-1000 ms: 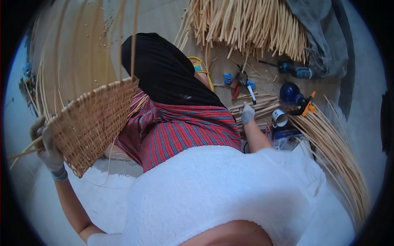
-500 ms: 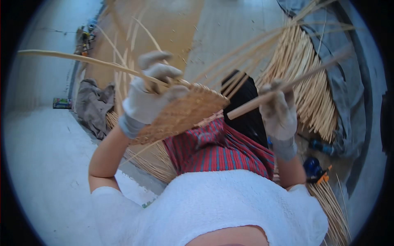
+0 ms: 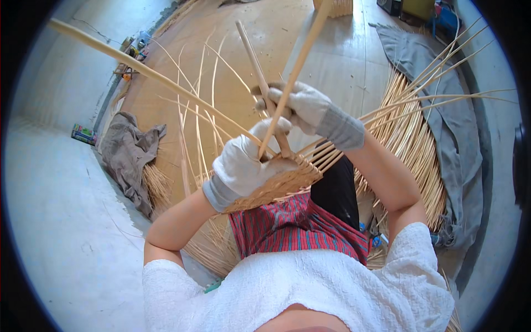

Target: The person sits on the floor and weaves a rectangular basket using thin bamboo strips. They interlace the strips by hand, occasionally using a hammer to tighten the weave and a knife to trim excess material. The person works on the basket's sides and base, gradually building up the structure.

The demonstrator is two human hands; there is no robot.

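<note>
Both my hands wear pale work gloves with grey cuffs. My left hand [image 3: 249, 161] grips the upper edge of a woven wicker piece [image 3: 276, 185] held above my lap. From beside its fingers a thick pale rod [image 3: 144, 69] slants to the upper left, and another rod [image 3: 301, 61] rises to the upper right. My right hand [image 3: 308, 110] is just beyond the left, closed around a thicker stick [image 3: 251, 55]. That stick's lower end meets the wicker edge; the exact contact is partly hidden by my fingers. Thin loose stakes [image 3: 213, 83] fan out from the weave.
A large bundle of peeled rods [image 3: 412, 149] lies at the right on grey cloth [image 3: 409, 52]. A crumpled brown cloth [image 3: 130, 152] covers more rods at the left, near the wall. A wicker object [image 3: 338, 8] stands at the far edge. Red striped cloth [image 3: 282, 224] covers my lap.
My right hand has come from the right side to the wicker edge beside my left hand, bringing the stick, now nearly upright. The left hand and wicker piece have shifted slightly right and down.
</note>
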